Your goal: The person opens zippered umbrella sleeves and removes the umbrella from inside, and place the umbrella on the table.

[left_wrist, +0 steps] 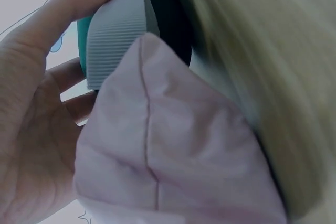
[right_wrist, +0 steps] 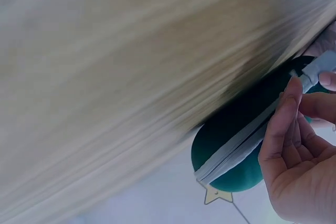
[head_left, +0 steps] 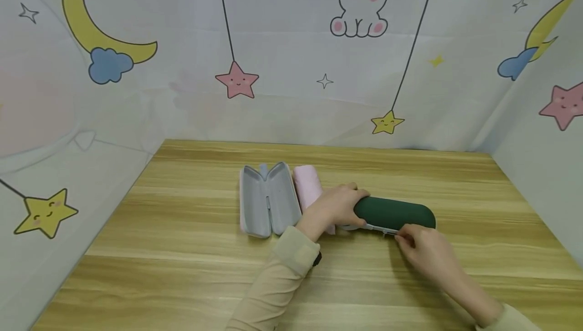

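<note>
A dark green hard case (head_left: 398, 213) with a grey zipper lies along the table. My left hand (head_left: 338, 205) holds its left end; in the left wrist view the thumb rests on a grey ribbed strap (left_wrist: 116, 45), and fingers reach behind the case. At the case's near edge, my right hand (head_left: 428, 252) pinches the zipper between thumb and fingers. The right wrist view shows the grey zipper band (right_wrist: 233, 153) running to the rounded end. Whether a pull tab is between the fingertips is hard to see.
Left of the hands, a case with grey lining (head_left: 261, 204) lies spread open. Between it and my left hand is a pink rolled fabric bundle (head_left: 308, 184), partly behind the left wrist. Printed cloth walls (head_left: 291, 113) border the wooden table (head_left: 182, 265).
</note>
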A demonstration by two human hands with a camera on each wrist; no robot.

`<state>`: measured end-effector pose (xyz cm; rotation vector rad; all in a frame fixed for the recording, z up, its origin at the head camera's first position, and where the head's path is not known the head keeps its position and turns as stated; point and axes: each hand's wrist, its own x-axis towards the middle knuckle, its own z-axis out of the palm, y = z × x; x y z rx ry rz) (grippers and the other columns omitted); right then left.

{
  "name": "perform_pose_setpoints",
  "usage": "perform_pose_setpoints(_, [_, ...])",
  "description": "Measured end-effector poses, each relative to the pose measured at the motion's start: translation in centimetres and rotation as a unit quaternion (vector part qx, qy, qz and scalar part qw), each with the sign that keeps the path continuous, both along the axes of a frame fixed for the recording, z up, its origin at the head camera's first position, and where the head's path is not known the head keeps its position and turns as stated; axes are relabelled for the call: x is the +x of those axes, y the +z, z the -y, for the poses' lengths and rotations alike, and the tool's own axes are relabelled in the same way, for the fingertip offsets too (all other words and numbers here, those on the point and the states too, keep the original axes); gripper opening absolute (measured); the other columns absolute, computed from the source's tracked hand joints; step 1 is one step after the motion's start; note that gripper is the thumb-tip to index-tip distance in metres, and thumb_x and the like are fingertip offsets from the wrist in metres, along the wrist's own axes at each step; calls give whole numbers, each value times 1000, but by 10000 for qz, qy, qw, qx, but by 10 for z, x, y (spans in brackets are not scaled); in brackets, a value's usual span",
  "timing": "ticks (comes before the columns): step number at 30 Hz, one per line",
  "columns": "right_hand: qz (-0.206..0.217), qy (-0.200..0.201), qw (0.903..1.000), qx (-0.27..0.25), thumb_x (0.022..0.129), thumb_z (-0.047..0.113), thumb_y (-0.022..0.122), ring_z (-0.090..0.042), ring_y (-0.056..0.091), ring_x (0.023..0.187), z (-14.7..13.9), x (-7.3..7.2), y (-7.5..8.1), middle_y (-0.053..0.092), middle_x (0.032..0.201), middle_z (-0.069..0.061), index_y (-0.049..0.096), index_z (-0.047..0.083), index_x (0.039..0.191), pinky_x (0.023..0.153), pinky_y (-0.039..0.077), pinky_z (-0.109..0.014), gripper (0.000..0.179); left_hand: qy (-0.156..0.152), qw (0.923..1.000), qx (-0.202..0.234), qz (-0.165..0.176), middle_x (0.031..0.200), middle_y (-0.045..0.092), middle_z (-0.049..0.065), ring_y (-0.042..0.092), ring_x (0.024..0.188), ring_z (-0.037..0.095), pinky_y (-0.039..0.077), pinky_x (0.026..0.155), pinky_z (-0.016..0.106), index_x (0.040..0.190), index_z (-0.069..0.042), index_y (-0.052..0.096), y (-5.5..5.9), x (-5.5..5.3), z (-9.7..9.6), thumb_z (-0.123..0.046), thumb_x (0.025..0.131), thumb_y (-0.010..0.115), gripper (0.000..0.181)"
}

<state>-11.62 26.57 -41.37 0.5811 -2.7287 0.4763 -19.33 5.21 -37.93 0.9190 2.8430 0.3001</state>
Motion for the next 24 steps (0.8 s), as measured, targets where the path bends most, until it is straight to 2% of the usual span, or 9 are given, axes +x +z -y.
perform_pose_setpoints(5, [-90,-75,9999,-60,77,4,73,3,35,52,-7,3,0,51,61,9,64,15,69,48,32,-17,17,-58,9997,-163,-145,124,58,-1,61,108,15,50,91,29,141,-26,49,2,2,-3,-46,81,72,68])
perform_pose_setpoints(14, [-89,-344,9993,-154,79,5,71,3,39,52,-16,6,7,56,64,7,65,13,73,47,35,-18,12,-39,9993,-322,-190,129,56,-2,58,113,16,49,94,30,141,-26,47,2,4,-6,-46,81,72,68])
perform_pose_setpoints(24, [-502,-352,9977,-304,78,5,74,2,46,55,-18,3,16,58,64,6,66,12,76,48,38,-19,11,-10,9976,-587,-366,135,53,-5,54,121,16,49,95,32,141,-28,46,0,8,-11,-44,80,73,69])
